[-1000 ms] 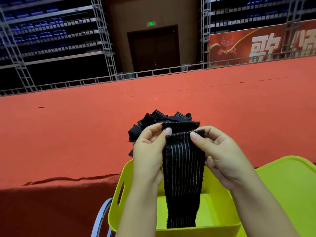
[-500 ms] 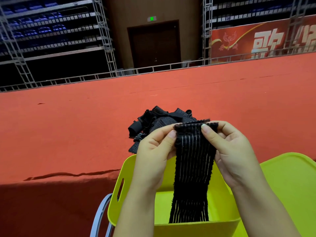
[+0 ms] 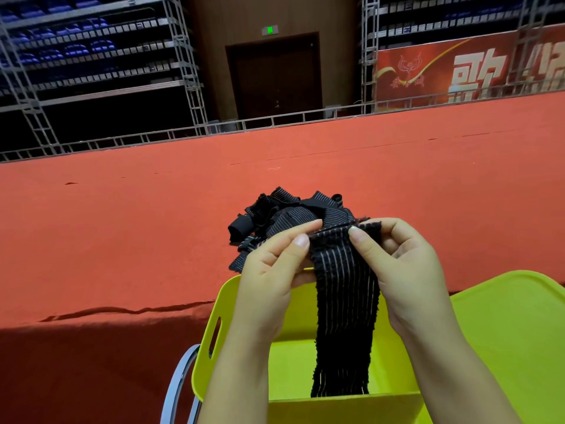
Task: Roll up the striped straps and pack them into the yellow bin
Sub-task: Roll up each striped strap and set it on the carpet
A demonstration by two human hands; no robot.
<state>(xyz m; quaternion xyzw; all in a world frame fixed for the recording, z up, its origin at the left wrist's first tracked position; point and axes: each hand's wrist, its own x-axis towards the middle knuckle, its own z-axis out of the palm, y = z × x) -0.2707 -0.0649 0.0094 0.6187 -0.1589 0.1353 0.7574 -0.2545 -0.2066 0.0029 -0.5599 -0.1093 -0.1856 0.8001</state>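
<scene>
forearms run out of the bottom edge, so nothing of the person past the wrists shows. both hands pinch the top edge of one striped strap [image 3: 344,289]: the left hand [image 3: 275,276] is closed on its left corner with thumb and forefinger, the right hand [image 3: 403,270] is closed on its right corner the same way, other fingers curled behind the cloth and partly hidden. the strap is black with thin pale lengthwise stripes and a fuzzy, slightly frayed edge; it hangs straight down, unrolled, into the yellow bin [image 3: 214,347], and its lower end is cut off from sight by the bin's near wall, so whether it touches the bin floor cannot be told. the bin sits at the near edge of the red-covered desk [image 3: 122,240], with a slot handle in its left wall. behind the hands a pile of straps [image 3: 287,215] lies tangled on the desk, partly hidden by the fingers; how many are in it is hard to make out. a yellow lid-like piece [image 3: 519,332] lies just right of the bin, cropped by the frame. a grey curved rim [image 3: 177,387] shows below the bin's left side, too little visible to identify.
</scene>
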